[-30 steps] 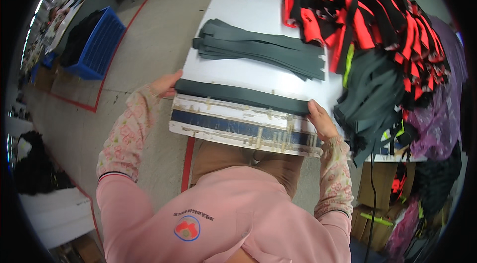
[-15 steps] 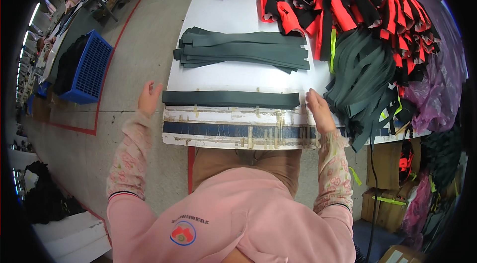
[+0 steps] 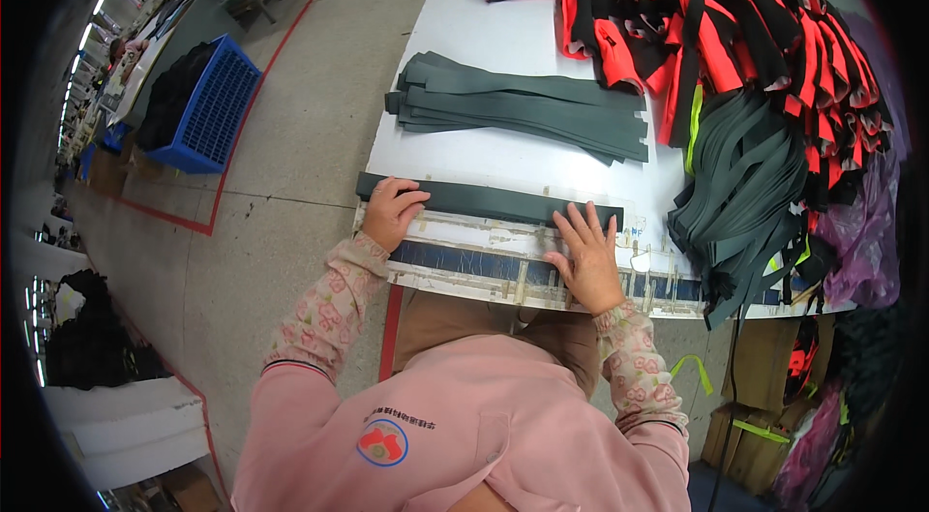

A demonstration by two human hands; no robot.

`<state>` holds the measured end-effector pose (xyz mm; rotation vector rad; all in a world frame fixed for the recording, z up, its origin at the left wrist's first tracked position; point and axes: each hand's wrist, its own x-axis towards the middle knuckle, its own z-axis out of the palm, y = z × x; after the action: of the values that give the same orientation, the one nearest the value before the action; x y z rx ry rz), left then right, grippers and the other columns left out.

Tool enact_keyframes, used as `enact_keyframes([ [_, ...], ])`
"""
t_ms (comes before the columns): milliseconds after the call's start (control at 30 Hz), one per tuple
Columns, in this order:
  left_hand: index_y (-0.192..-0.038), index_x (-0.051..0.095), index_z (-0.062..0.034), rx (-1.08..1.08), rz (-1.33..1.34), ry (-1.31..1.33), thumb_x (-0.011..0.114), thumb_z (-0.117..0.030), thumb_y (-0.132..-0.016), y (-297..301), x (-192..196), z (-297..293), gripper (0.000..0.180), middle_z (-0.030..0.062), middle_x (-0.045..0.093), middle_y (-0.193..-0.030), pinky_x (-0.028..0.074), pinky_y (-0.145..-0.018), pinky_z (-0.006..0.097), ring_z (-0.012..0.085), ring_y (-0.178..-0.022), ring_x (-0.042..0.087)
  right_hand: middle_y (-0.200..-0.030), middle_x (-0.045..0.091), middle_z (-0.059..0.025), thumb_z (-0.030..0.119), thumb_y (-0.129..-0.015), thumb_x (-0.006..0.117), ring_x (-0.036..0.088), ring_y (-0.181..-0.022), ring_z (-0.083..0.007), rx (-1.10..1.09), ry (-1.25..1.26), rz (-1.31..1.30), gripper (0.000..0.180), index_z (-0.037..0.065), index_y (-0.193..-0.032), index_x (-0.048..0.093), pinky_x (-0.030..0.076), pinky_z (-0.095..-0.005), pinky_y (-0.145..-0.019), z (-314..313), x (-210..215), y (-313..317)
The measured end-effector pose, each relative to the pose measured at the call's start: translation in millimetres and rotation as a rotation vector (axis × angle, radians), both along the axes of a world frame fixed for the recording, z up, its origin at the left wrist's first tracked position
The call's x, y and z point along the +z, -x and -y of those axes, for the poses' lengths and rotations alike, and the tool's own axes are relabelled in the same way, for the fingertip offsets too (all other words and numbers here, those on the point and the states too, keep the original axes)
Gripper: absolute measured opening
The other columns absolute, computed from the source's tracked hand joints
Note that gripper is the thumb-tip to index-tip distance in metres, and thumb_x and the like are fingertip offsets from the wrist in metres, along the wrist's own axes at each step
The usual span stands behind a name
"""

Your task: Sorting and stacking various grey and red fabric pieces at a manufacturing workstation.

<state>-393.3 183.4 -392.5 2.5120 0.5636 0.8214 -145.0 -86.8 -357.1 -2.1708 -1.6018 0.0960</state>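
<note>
A dark grey-green fabric strip [image 3: 489, 200] lies lengthwise along the near part of the white table, perhaps several layers thick. On its left end rests my left hand [image 3: 391, 213], fingers slightly bent and apart across the strip. Near the right end my right hand [image 3: 589, 263] lies with fingers spread, the fingertips touching the strip. Neither hand has closed around it. Beyond the strip is a loose stack of similar grey-green strips [image 3: 523, 110], fanned unevenly.
A hanging bunch of grey-green strips [image 3: 740, 183] drapes over the table's right side. Behind it is a heap of black and bright orange-red pieces [image 3: 716, 28]. Worn tape and a dark blue band [image 3: 455, 260] run along the near edge. A blue crate [image 3: 215, 105] stands on the floor at left.
Both hands have come inward from beyond the strip's ends and down onto it. The view has shifted, so the table appears farther right.
</note>
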Motion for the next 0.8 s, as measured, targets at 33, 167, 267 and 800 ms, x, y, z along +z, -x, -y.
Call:
enact_keyframes([
  [33, -0.100, 0.073, -0.0110, -0.013, 0.003, 0.006, 0.071, -0.005, -0.079, -1, -2, -1, 0.022, 0.0077, 0.064, -0.105, 0.044, -0.097, 0.043, 0.0316, -0.105, 0.057, -0.149, 0.044, -0.0118, 0.036, -0.087, 0.069, 0.031, -0.143, -0.0365, -0.007, 0.014, -0.006, 0.060, 0.013, -0.140, 0.051, 0.014, -0.0619, -0.116, 1, -2, 0],
  [167, -0.096, 0.077, -0.0132, 0.023, 0.031, -0.019, 0.073, -0.006, -0.078, 0, -9, -9, 0.020, 0.0065, 0.066, -0.103, 0.043, -0.098, 0.044, 0.0301, -0.104, 0.058, -0.148, 0.045, -0.0119, 0.040, -0.087, 0.068, 0.033, -0.142, -0.0366, -0.042, -0.020, -0.032, 0.060, 0.013, -0.138, 0.053, 0.014, -0.0630, -0.115, 0, -15, 2],
  [267, -0.097, 0.077, -0.0130, 0.044, 0.012, -0.031, 0.073, -0.005, -0.077, 8, -9, -11, 0.021, 0.0076, 0.067, -0.105, 0.043, -0.100, 0.043, 0.0299, -0.103, 0.058, -0.145, 0.048, -0.0119, 0.041, -0.086, 0.068, 0.036, -0.139, -0.0366, -0.055, -0.080, -0.065, 0.058, 0.012, -0.134, 0.056, 0.015, -0.0641, -0.114, -4, -14, 5],
  [800, -0.097, 0.076, -0.0093, 0.005, -0.013, -0.005, 0.074, -0.003, -0.079, 0, -1, -7, 0.020, 0.0086, 0.067, -0.104, 0.046, -0.090, 0.038, 0.0278, -0.101, 0.058, -0.132, 0.057, -0.0131, 0.024, -0.087, 0.069, 0.046, -0.129, -0.0355, -0.130, -0.302, -0.130, 0.039, 0.008, -0.122, 0.062, 0.026, -0.0574, -0.113, 9, -12, -3],
])
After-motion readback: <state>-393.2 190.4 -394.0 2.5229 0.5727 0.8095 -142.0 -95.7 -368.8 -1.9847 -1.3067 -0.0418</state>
